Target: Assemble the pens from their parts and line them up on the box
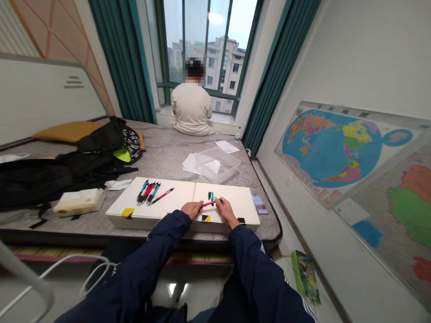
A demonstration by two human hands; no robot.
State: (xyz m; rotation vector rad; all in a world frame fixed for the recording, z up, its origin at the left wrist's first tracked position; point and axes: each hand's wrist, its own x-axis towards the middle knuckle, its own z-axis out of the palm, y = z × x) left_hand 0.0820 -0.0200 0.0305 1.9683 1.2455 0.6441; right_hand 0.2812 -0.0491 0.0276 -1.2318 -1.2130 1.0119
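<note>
A red pen (pixel 208 203) is stretched between my two hands, just above the right-hand white box (pixel 235 194). My left hand (pixel 191 209) is closed on one end of it. The fingers of my right hand (pixel 225 211) pinch its other end, where a dark tip shows; whether that is a separate part is too small to tell. Just beyond them on the box lie small black pieces (pixel 209 196) and a teal pen part (pixel 212 197). A row of red, teal and black pens (pixel 148 192) rests on the left-hand white box (pixel 126 197), with one red-and-black pen (pixel 162 196) lying slanted beside it.
Behind the boxes stands a clear plastic bin (pixel 218 163) by white papers (pixel 190 164). A tissue pack (pixel 79 202) and black backpacks (pixel 67 170) lie to the left on the bed (pixel 161 152). A person (pixel 191 107) sits at the window, back turned.
</note>
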